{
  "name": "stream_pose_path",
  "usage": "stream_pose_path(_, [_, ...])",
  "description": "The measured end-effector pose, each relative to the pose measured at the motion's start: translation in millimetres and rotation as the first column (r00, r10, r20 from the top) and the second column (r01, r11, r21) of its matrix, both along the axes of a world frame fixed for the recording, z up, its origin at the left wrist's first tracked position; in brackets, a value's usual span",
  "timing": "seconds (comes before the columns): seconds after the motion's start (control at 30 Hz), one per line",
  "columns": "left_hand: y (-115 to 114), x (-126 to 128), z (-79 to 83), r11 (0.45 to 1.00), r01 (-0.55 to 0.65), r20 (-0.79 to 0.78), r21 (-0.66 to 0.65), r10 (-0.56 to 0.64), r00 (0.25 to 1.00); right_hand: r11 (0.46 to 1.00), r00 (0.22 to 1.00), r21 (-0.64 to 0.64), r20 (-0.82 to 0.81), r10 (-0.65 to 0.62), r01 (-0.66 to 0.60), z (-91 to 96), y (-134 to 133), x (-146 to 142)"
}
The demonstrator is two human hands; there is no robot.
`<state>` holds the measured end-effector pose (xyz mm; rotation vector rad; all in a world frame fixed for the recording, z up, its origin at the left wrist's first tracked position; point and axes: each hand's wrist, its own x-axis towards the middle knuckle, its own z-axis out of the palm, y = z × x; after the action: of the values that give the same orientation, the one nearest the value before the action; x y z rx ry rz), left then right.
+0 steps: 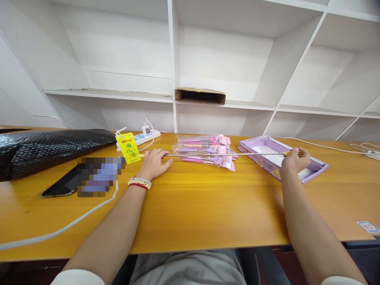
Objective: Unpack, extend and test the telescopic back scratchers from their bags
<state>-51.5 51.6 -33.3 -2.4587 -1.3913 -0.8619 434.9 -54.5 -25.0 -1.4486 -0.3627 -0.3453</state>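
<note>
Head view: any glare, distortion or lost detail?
Head view: bright glints on the black wrap and clear packets; head view: wide-angle stretch, shelving slants outward; head view: mosaic blocks hide detail beside the phone's dark part; head view: rod fairly crisp.

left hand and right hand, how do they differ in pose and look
The left hand lies flatter over one end of the thin rod, thumb held apart; the right hand curls round the other end. Bracelets circle the left hand's wrist, while the right hand's wrist shows none. Both are bare and at the rod.
</note>
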Motion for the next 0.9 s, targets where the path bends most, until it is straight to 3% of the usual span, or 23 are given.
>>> stream_pose_path(0.1, [-3.2, 0.5, 5.1, 0.993, -0.119, 0.005, 0.003, 0.119, 0.993, 1.000, 1.000, 0.006, -0.016, 0.019, -0.019, -2.9, 1.5, -6.1])
stream_pose_path(0.2, [-8.4, 9.9, 7.1, 0.967, -0.251, -0.076, -0.039, 0.248, 0.966, 0.991, 0.991, -0.031, -0.027, 0.129, -0.130, -6.0, 8.4, -26.5])
stream_pose_path(0.3, [-21.3, 30.8, 7.4, 0.975, -0.215, -0.227, -0.049, 0.199, 0.953, 0.938, 0.943, -0.100, -0.014, 0.333, -0.333, -9.7, 18.6, -73.6])
stream_pose_path(0.37, [-33.2, 45.9, 8.2, 0.985, -0.168, -0.285, -0.037, 0.151, 0.946, 0.700, 0.710, -0.132, -0.043, 0.703, -0.701, -10.9, 22.9, -114.1])
stream_pose_path(0.43, [-45.4, 58.3, 9.9, 0.985, -0.164, -0.306, -0.048, 0.142, 0.941, 0.452, 0.460, -0.095, -0.104, 0.881, -0.887, -11.1, 22.9, -152.0])
stream_pose_path(0.5, [-56.7, 67.9, 11.7, 0.981, -0.184, -0.317, -0.062, 0.155, 0.935, 0.308, 0.311, -0.043, -0.132, 0.941, -0.950, -12.2, 19.2, -181.3])
stream_pose_path(0.6, [-71.1, 80.8, 13.3, 0.983, -0.149, -0.333, -0.103, 0.107, 0.937, 0.129, 0.139, -0.072, -0.160, 0.977, -0.989, -18.8, 11.7, -208.1])
stream_pose_path(0.7, [-80.6, 91.4, 13.3, 0.978, -0.129, -0.339, -0.163, 0.067, 0.939, 0.021, 0.041, -0.112, -0.173, 0.984, -0.993, -28.5, 7.0, -219.9])
stream_pose_path(0.8, [-83.8, 94.8, 12.1, 0.977, -0.116, -0.323, -0.179, 0.053, 0.945, -0.031, -0.005, -0.155, -0.161, 0.987, -0.987, -34.4, 5.7, -221.6])
stream_pose_path(0.9, [-82.7, 91.9, 9.7, 0.990, -0.017, -0.277, -0.141, -0.023, 0.961, -0.091, -0.056, -0.231, -0.155, 0.986, -0.969, -36.2, 5.2, -218.4])
